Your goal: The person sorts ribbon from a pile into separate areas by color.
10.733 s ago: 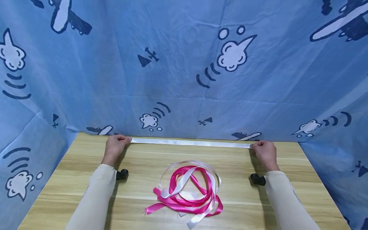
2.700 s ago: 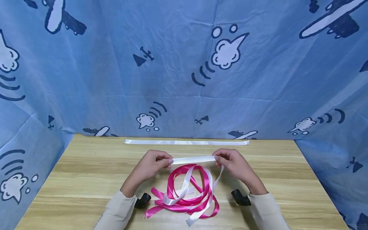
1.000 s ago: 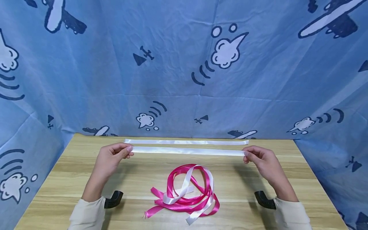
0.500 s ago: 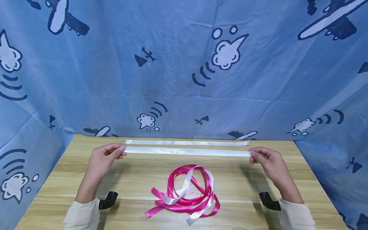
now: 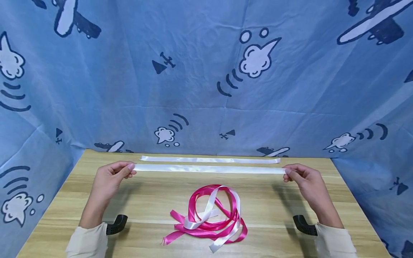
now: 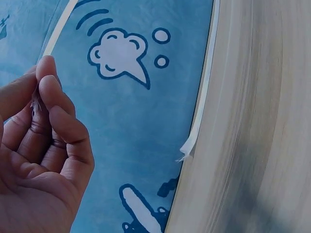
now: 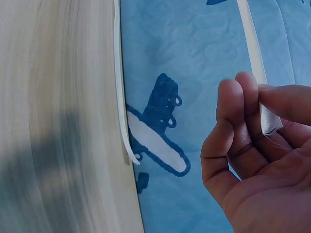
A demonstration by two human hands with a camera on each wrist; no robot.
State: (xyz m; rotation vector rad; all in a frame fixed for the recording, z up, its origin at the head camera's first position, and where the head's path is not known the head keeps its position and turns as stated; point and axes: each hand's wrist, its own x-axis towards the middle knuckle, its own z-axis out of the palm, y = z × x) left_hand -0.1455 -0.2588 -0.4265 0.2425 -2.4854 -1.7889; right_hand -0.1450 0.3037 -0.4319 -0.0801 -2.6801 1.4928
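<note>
A white satin ribbon [image 5: 206, 168] is stretched straight between my two hands, raised above the table. My left hand [image 5: 111, 177] pinches one end between thumb and fingers; in the left wrist view a frayed tip shows below the pinch. My right hand [image 5: 306, 181] pinches the other end, and its short tail [image 7: 268, 121] hangs past the thumb in the right wrist view. Behind it, a second white ribbon [image 5: 209, 160] lies flat along the table's far edge. Nearer me lies a loose coil of pink ribbon [image 5: 216, 226] with white ribbon [image 5: 210, 206] looped through it.
The wooden table [image 5: 155, 200] ends at a blue cloth backdrop [image 5: 200, 89] printed with clouds and planes. More of this cloth hangs at both sides. Black wrist cameras [image 5: 117, 225] jut inward from the sleeves.
Since the earliest frame, the back ribbon has been let go on the table and another white ribbon taken from the coil. Lately the hands have moved farther apart, drawing it out to full length.
</note>
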